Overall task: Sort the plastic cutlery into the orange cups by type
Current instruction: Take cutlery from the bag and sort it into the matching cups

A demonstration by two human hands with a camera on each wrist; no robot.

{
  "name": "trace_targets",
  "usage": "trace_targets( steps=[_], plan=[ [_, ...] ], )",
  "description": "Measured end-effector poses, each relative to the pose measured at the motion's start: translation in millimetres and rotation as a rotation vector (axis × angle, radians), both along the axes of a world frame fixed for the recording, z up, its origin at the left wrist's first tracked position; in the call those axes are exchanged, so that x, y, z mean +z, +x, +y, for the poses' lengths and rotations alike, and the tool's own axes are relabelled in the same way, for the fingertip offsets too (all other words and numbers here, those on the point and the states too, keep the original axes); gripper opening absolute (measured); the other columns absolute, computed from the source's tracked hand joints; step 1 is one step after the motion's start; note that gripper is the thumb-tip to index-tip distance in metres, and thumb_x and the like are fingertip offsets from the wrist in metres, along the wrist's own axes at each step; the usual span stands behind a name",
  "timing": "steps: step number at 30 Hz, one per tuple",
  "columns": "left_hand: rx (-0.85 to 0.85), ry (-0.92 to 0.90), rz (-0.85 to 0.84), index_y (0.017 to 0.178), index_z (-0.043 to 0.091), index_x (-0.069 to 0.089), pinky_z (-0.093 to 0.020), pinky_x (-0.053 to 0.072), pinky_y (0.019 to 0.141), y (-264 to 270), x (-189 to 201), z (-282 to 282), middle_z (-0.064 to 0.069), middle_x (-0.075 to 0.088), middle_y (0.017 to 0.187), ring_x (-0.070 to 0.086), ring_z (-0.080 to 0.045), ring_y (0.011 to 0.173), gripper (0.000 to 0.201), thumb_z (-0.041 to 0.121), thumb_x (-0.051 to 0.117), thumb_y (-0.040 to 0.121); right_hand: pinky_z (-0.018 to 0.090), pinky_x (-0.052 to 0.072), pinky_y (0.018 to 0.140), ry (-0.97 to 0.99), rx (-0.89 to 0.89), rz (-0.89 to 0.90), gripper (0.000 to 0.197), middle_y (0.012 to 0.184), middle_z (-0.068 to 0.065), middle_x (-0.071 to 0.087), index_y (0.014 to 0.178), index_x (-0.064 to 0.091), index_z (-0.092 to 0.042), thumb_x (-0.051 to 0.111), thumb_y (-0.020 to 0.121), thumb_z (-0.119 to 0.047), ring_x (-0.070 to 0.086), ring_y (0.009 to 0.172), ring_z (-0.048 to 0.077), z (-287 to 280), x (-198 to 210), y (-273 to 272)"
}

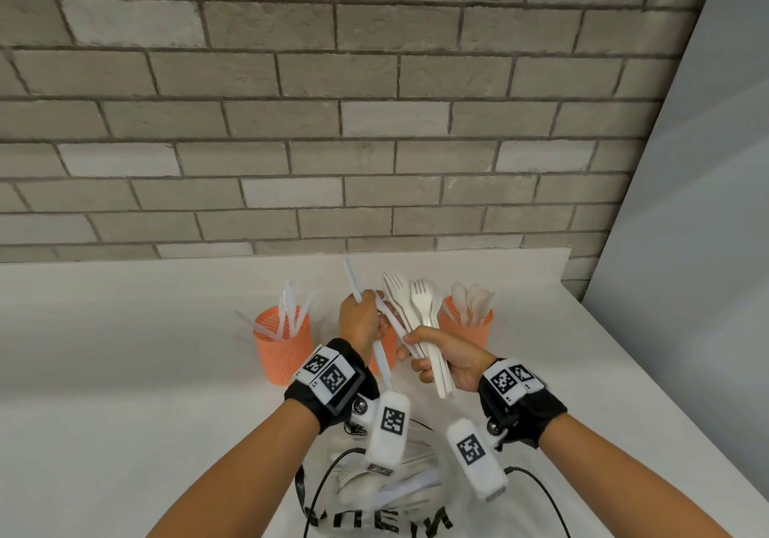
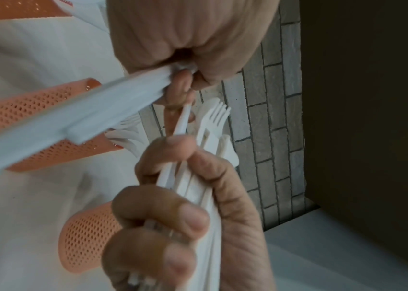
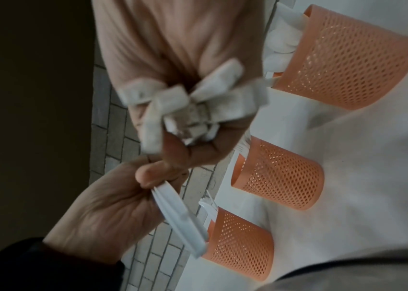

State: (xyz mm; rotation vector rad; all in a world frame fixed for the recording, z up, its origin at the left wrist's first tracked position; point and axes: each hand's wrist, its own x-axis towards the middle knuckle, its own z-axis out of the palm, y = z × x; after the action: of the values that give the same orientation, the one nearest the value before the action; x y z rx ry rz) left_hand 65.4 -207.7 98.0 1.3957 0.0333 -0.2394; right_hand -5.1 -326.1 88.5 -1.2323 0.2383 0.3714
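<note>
Your left hand (image 1: 361, 321) grips pale translucent knives (image 1: 380, 354). Your right hand (image 1: 451, 360) clutches a bundle (image 1: 424, 312) of white forks, tines up.

White counter (image 1: 125, 371) in front of me: three orange mesh cups (image 1: 283, 346) standing in a row, clear bag (image 1: 387, 491) of cutlery nearest me.

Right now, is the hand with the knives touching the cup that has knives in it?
Apart. The head view shows the left hand gripping its knives in the air, with bare table between it and the left cup.
</note>
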Motion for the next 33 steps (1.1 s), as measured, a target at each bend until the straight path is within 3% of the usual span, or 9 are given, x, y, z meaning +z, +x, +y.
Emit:
trace_targets(
  steps=[3,7,11,15,17,20,23,29,33],
  plan=[
    [0.016,-0.010,-0.019,0.088,0.004,0.056,-0.020,0.040,0.042,5,0,3,-0.005,0.051,0.056,0.040,-0.002,0.024,0.018,0.010,0.041,0.097,0.015,0.036,0.036,-0.055,0.001,-0.004,0.005,0.064,0.004,0.067,0.095,0.050,-0.010,0.045,0.094,-0.010,0.043,0.036,0.005,1,-1,2],
    [-0.053,0.064,-0.049,0.087,0.005,0.059,-0.017,0.038,0.040,10,2,9,-0.005,0.044,0.057,0.040,-0.002,0.027,0.021,0.010,0.042,0.097,0.015,0.037,0.036,-0.060,0.003,-0.011,0.007,0.068,0.006,0.070,0.098,0.050,-0.010,0.044,0.094,-0.010,0.045,0.036,0.006,2,-2,4],
    [0.038,-0.019,-0.051,0.074,0.013,0.055,-0.021,0.040,0.054,26,9,27,-0.005,0.055,0.069,0.052,-0.012,0.059,0.032,0.014,0.036,0.100,0.017,0.041,0.037,-0.098,0.002,-0.025,0.013,0.072,0.008,0.071,0.105,0.052,-0.014,0.045,0.095,-0.009,0.048,0.038,0.007,-2,-5,8],
    [0.128,-0.235,0.037,0.075,0.011,0.052,-0.023,0.048,0.049,56,11,59,0.001,0.051,0.042,0.054,-0.013,0.044,0.027,0.011,0.038,0.098,0.015,0.034,0.035,-0.143,-0.007,-0.048,0.029,0.052,-0.001,0.058,0.121,0.054,-0.014,0.044,0.094,-0.007,0.037,0.032,0.003,-10,-10,13],
    [0.226,-0.153,0.007,0.081,0.008,0.054,-0.017,0.041,0.039,76,12,75,0.000,0.041,0.041,0.042,-0.008,0.031,0.022,0.009,0.041,0.097,0.014,0.027,0.034,-0.175,-0.021,-0.053,0.025,0.043,-0.007,0.044,0.117,0.054,-0.013,0.045,0.094,-0.007,0.031,0.031,0.002,-12,-13,18],
    [0.385,0.094,-0.122,0.091,0.006,0.056,-0.024,0.037,0.044,104,16,94,-0.006,0.039,0.056,0.038,-0.007,0.030,0.018,0.024,0.054,0.093,0.013,0.022,0.032,-0.217,-0.072,-0.039,0.012,0.039,-0.009,0.034,0.104,0.055,-0.012,0.050,0.093,-0.012,0.026,0.030,0.003,-13,-12,25],
    [0.502,0.213,-0.310,0.072,0.010,0.051,-0.027,0.039,0.052,121,22,105,-0.010,0.045,0.060,0.044,-0.017,0.047,0.036,0.041,0.054,0.090,0.015,0.020,0.032,-0.206,-0.126,-0.041,0.007,0.040,-0.008,0.030,0.085,0.054,-0.021,0.052,0.092,-0.020,0.024,0.030,0.004,-13,-10,31],
    [0.462,0.252,-0.398,0.070,0.009,0.048,-0.024,0.039,0.051,124,0,105,-0.005,0.048,0.061,0.045,-0.017,0.052,0.039,0.041,0.049,0.093,0.016,0.020,0.034,-0.216,-0.193,-0.077,0.023,0.039,-0.007,0.029,0.072,0.045,-0.017,0.052,0.091,-0.029,0.024,0.030,0.006,-12,-11,42],
    [0.371,0.321,-0.360,0.087,0.007,0.055,-0.030,0.047,0.069,121,-32,106,-0.005,0.058,0.067,0.058,-0.023,0.066,0.027,0.034,0.057,0.090,0.017,0.021,0.035,-0.209,-0.228,-0.080,0.027,0.038,-0.006,0.030,0.068,0.045,-0.017,0.053,0.091,-0.027,0.025,0.030,0.007,-10,-16,44]
  ],
)
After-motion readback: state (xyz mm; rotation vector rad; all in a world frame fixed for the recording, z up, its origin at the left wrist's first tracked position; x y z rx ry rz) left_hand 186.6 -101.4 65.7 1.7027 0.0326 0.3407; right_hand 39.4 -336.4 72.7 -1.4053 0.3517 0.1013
